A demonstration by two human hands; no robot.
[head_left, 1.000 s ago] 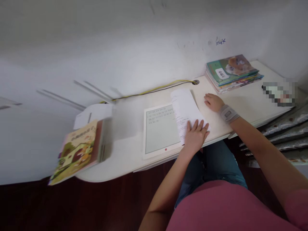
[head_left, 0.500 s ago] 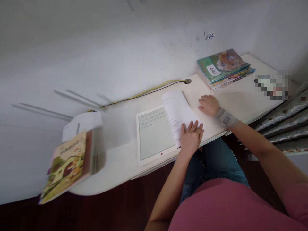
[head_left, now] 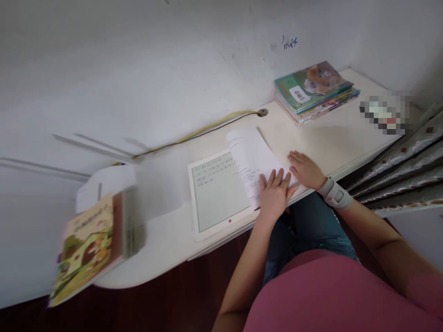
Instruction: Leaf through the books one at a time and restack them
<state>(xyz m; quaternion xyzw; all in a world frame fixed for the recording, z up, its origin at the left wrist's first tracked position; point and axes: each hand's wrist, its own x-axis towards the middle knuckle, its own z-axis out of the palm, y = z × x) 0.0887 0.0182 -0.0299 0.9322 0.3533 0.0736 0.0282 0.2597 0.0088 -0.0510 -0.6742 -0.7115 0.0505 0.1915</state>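
Note:
My left hand (head_left: 275, 193) lies flat with its fingers spread on the lower right part of a white printed sheet (head_left: 252, 159). Close to the sheet's right edge, my right hand (head_left: 306, 170) rests with its fingers stretched toward the paper; a grey band circles that wrist. The sheet's upper left corner curls, and the paper overlaps the right side of a white-framed tablet (head_left: 221, 203). Lines of small characters show near the top of the tablet's grey-green screen, and a red dot marks its lower frame.
A stack of books (head_left: 311, 90) stands at the back right of the white desk (head_left: 162, 244). More books (head_left: 86, 244) stand at the left end. Yellow and black cables (head_left: 207, 129) run along the wall to a hole. Patterned fabric folds (head_left: 408, 161) hang at right.
My right hand has come down and left, nearer the sheet's right edge. My left hand stays flat on the paper. The whole view has shifted slightly.

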